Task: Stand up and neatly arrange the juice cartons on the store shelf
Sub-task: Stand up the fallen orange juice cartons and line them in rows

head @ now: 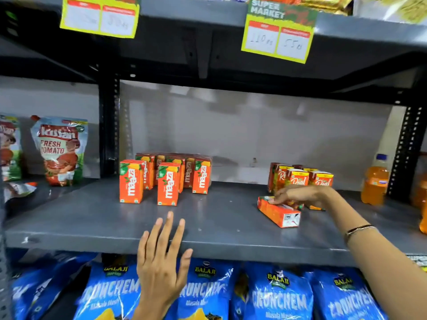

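Several orange Maaza juice cartons (168,184) stand upright in a loose group at the middle left of the grey shelf (97,225). A second cluster of orange Real cartons (300,177) stands at the right. One orange carton (279,212) lies flat on its side in front of that cluster. My right hand (298,195) rests on the far end of the lying carton, fingers curled over it. My left hand (161,257) hovers at the shelf's front edge with fingers spread and holds nothing.
Tomato sauce pouches (61,151) stand in the left bay beyond a black upright (108,125). Orange drink bottles (375,181) stand at the far right. Blue snack bags (277,294) fill the shelf below. Yellow price tags (278,35) hang from the shelf above.
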